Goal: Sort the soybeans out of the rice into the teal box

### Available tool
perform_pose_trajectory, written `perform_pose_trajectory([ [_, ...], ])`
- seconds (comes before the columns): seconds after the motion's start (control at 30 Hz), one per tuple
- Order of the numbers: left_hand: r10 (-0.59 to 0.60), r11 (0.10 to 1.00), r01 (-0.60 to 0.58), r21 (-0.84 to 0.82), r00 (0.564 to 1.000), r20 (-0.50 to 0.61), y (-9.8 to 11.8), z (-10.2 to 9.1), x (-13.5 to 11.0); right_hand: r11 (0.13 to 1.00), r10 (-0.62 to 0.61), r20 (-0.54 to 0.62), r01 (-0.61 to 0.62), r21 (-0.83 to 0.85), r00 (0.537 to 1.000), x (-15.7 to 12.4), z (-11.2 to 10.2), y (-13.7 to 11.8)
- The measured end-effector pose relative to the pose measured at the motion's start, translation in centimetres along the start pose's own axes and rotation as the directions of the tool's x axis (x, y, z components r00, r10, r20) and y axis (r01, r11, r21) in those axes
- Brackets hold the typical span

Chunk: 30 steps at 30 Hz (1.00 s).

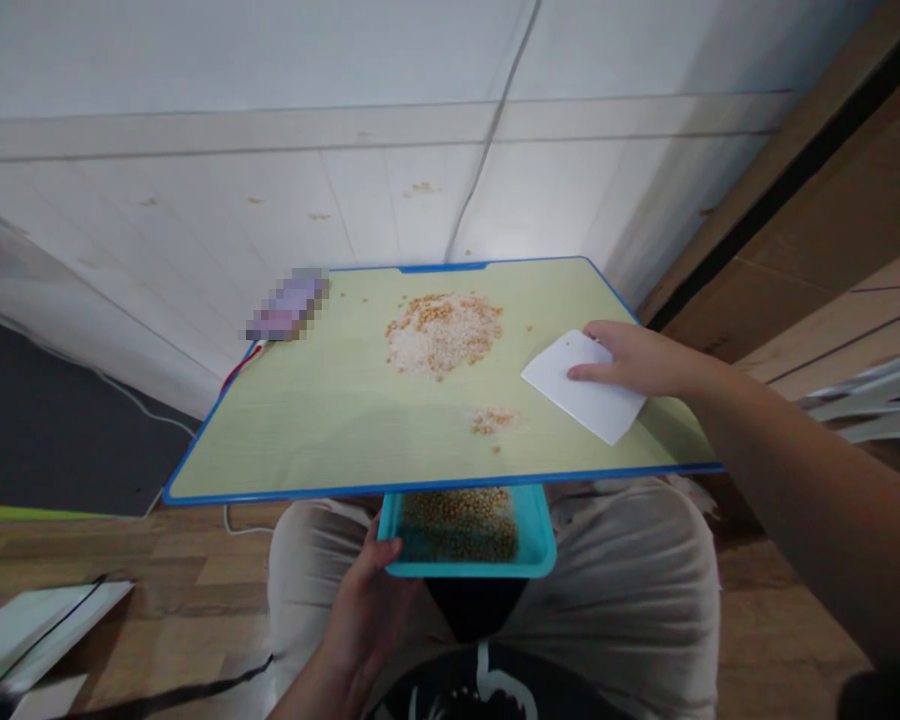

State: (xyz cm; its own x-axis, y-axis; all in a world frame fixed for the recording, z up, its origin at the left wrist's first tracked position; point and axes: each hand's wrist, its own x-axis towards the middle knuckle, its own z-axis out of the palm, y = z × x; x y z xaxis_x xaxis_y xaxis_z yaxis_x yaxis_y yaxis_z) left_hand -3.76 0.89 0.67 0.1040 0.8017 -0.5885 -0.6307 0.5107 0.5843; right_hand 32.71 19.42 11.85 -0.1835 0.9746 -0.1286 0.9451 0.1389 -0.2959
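My right hand [622, 358] pinches a white card [581, 395] between thumb and fingers, tilted over the right side of the yellow-green table [307, 420]. Left of the card lies a pile of white rice grains mixed with yellow beans [446, 335]. A smaller patch of the same mix [493, 421] is nearer the front edge. Below that edge, my left hand [375, 590] grips the left side of a turquoise tray [536, 565], thumb over its rim. Beans and some pale grains [461, 525] lie inside the tray; its far end is hidden under the tabletop.
A blurred-out phone-like object [289, 305] with a red cable [240, 370] lies at the table's back left corner. Behind the table stands a white wall [307, 190] with a hanging cable. Cardboard boxes [810, 200] stand at the right. My legs [637, 570] are under the table.
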Motion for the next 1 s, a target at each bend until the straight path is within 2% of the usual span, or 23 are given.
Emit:
perform_pose_trajectory([
  [0.2, -0.018, 1.000, 0.018, -0.015, 0.999, 0.044, 0.0, 1.1, -0.3, 0.986, -0.166, 0.101, 0.164, 0.025, 0.981, 1.6, 0.3, -1.9],
  [0.4, -0.017, 0.999, 0.019, -0.035, 0.998, 0.053, -0.6, 1.5, -0.2, 0.971, -0.238, 0.197, 0.234, 0.042, 0.951, 2.0, 0.4, -4.1],
  [0.6, -0.024, 0.999, 0.026, -0.028, 0.998, 0.059, -0.4, 2.0, -0.7, 0.963, -0.271, 0.260, 0.262, 0.068, 0.927, 2.0, 0.9, -5.0],
  [0.8, -0.032, 0.998, 0.031, -0.055, 0.999, -0.018, -0.3, 2.7, -1.2, 0.948, -0.317, 0.259, 0.296, 0.116, 0.912, 1.7, 1.5, -5.4],
  [1.0, -0.029, 0.999, 0.031, -0.039, 0.999, 0.037, -0.1, 2.7, -1.3, 0.941, -0.335, 0.263, 0.305, 0.148, 0.905, 1.2, 1.5, -5.9],
])
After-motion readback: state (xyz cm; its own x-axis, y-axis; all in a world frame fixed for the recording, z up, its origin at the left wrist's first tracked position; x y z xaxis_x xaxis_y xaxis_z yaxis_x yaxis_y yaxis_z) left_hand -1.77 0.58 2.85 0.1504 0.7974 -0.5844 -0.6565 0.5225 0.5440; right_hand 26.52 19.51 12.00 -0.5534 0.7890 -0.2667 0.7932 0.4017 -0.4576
